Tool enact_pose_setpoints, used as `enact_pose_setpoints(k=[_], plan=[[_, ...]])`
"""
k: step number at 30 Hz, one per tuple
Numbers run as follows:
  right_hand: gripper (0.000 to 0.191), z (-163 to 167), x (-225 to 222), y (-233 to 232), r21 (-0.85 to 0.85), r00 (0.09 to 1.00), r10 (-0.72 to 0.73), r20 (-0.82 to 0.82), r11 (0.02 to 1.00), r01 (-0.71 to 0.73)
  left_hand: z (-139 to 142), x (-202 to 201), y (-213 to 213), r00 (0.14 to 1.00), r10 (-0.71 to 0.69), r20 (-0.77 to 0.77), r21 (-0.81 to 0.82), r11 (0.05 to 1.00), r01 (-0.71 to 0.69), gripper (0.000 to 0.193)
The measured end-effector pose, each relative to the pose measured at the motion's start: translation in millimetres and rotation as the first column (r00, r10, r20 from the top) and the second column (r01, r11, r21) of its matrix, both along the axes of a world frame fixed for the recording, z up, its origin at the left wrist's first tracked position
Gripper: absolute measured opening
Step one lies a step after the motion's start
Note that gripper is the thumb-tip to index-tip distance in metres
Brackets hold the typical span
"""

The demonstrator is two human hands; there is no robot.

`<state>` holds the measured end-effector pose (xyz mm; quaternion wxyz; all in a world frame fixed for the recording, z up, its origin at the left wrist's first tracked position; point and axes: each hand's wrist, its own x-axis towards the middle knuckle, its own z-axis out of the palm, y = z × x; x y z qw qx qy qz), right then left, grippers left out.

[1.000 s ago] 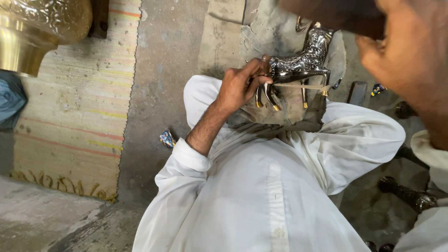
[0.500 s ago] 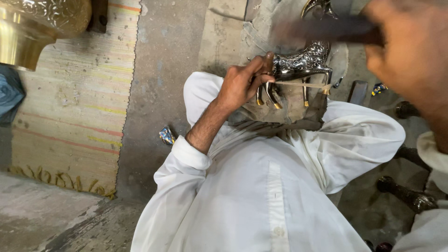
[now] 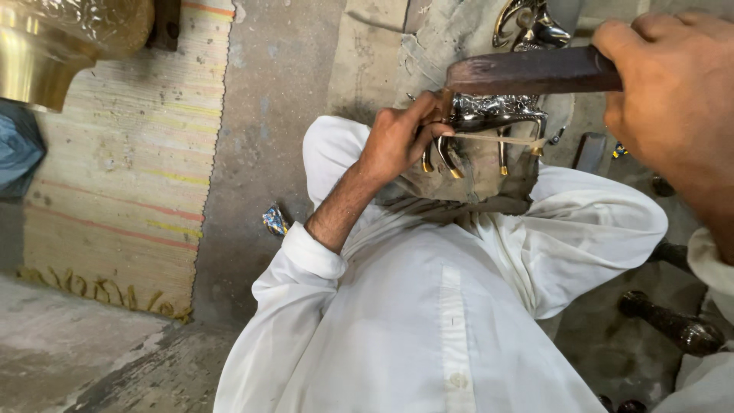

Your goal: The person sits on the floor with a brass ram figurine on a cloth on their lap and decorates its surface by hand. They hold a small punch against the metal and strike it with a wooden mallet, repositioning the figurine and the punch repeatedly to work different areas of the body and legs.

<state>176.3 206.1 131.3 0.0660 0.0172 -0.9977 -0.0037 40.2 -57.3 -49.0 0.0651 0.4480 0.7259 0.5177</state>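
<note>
My left hand [image 3: 399, 139] grips a shiny silver horse figurine [image 3: 493, 111] with gold hooves, holding it at its rear end against a dirty grey cloth [image 3: 474, 172] laid over my lap. My right hand [image 3: 673, 99] is raised close to the camera and is closed around the dark wooden handle of a tool [image 3: 527, 70], which lies across just above the figurine. The tool's working end near the figurine is hidden behind my left hand. I sit in white clothes.
A striped woven mat [image 3: 122, 160] covers the floor at left, with a large embossed brass vessel [image 3: 65, 38] at the top left corner. A small crumpled wrapper [image 3: 274, 220] lies on the concrete. Dark metal pieces [image 3: 673, 321] lie at the right.
My right hand has come down and forward with the wooden-handled tool, now sharp and close above the figurine. My left hand has kept its hold on the horse.
</note>
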Motion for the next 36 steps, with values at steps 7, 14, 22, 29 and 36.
enact_pose_setpoints(k=[7, 14, 22, 29, 36], plan=[[0.039, 11.0, 1.8, -9.2, 0.116, 0.999, 0.022, -0.033, 0.993, -0.018, 9.3, 6.6, 2.2, 1.000, 0.011, -0.022, 0.023, 1.000, -0.011, 0.026], [0.036, 11.0, 3.1, -10.4, 0.185, 1.000, -0.016, 0.020, 0.983, 0.012, 10.6, 8.0, 2.5, 0.998, 0.029, -0.064, 0.021, 0.999, -0.028, 0.032], [0.040, 15.2, 2.3, -16.3, -0.006, 0.999, 0.003, -0.042, 1.000, -0.003, 10.3, 13.8, 2.8, 1.000, 0.026, -0.009, -0.030, 0.999, -0.026, 0.029], [0.038, 3.6, 9.1, -7.0, -0.078, 0.999, -0.043, -0.016, 0.996, 0.042, 11.6, 13.3, 2.1, 0.997, 0.067, 0.026, -0.084, 0.994, -0.065, 0.037], [0.033, -13.3, 12.9, 9.5, -0.001, 0.998, 0.018, -0.055, 1.000, -0.018, 11.7, 17.6, 1.1, 0.997, 0.059, -0.051, -0.051, 0.997, -0.061, 0.033]])
